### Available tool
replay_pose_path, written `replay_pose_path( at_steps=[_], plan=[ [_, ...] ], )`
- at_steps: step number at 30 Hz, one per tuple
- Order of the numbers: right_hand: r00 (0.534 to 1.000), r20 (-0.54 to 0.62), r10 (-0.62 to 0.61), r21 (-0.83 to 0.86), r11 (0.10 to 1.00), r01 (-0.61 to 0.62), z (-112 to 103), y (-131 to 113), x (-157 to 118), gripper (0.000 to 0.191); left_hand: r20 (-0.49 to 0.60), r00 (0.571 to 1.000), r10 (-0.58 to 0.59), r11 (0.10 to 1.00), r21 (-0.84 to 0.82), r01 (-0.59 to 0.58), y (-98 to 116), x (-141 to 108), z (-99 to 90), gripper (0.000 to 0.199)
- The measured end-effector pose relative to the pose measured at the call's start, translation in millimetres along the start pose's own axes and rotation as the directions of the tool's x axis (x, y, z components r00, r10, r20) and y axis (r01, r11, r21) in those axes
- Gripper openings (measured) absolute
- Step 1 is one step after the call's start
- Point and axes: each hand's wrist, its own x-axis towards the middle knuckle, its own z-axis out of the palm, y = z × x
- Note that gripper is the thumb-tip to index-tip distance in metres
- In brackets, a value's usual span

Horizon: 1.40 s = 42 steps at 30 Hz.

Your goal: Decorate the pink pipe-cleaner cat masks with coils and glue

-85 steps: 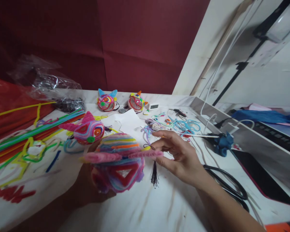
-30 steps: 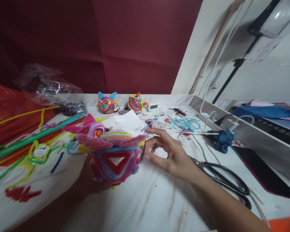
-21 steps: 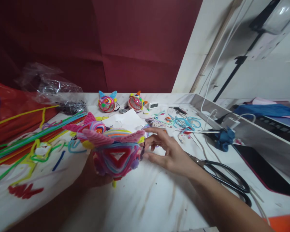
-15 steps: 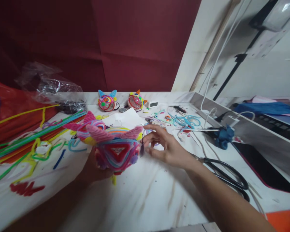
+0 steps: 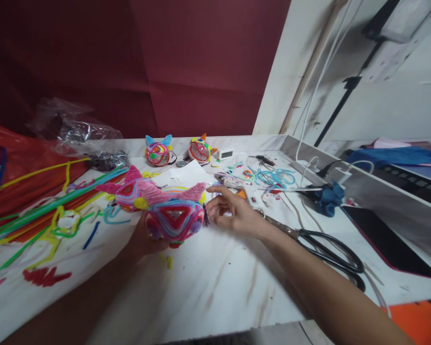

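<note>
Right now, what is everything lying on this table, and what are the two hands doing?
pipe-cleaner ball: one, multicolour with pink horns, front centre, in the left hand's grip.
black tassel: one, at the ball's right side, by the right fingers.
finished balls: two, multicolour, at the back edge; a third, pink, lies behind the held one.
loose pipe cleaners: many, mixed colours, left side.
scissors: one, black handles, right of centre.
white paper: one sheet, centre back.
small white clock: one, back.
plastic bag: one, clear, back left.
table: white, streaked.
left hand: under the ball.
right hand: fingers at the tassel.
</note>
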Motion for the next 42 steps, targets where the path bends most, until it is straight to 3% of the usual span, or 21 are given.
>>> replay_pose_path(
  at_steps=[4,12,18,26,33,38,42],
  plan=[
    [1.000,-0.018,0.006,-0.011,1.000,-0.006,1.1,5.7,2.3,0.069,0.010,0.998,0.065,0.996,0.058,-0.065,-5.3,2.0,-2.3,0.074],
    [0.997,-0.075,0.019,-0.009,1.000,-0.020,13.1,15.6,5.6,0.070,0.007,0.999,0.044,0.996,0.072,-0.044,-6.2,3.7,0.8,0.075],
    [0.996,-0.085,0.016,0.080,0.997,-0.009,20.6,25.7,9.6,0.060,0.146,0.989,-0.008,0.996,0.086,-0.004,-0.3,5.1,7.3,0.072],
    [0.996,-0.086,0.033,0.144,0.989,-0.020,15.5,17.8,8.3,0.063,0.113,0.992,0.047,0.993,0.104,-0.059,2.5,5.0,11.1,0.063],
    [0.998,-0.041,0.053,0.130,0.990,-0.047,10.5,6.5,6.4,0.070,0.020,0.999,0.033,0.996,0.079,-0.035,-3.8,3.4,-3.8,0.065],
    [0.999,-0.040,0.000,0.047,0.999,0.002,7.6,12.9,7.3,0.069,0.042,0.999,0.035,0.996,0.075,-0.038,-8.7,6.0,-9.6,0.070],
    [0.999,-0.032,0.006,-0.055,0.998,-0.007,1.9,11.8,7.4,0.081,0.027,0.999,0.045,0.997,0.068,-0.047,-8.9,6.7,-8.4,0.071]
  ],
)
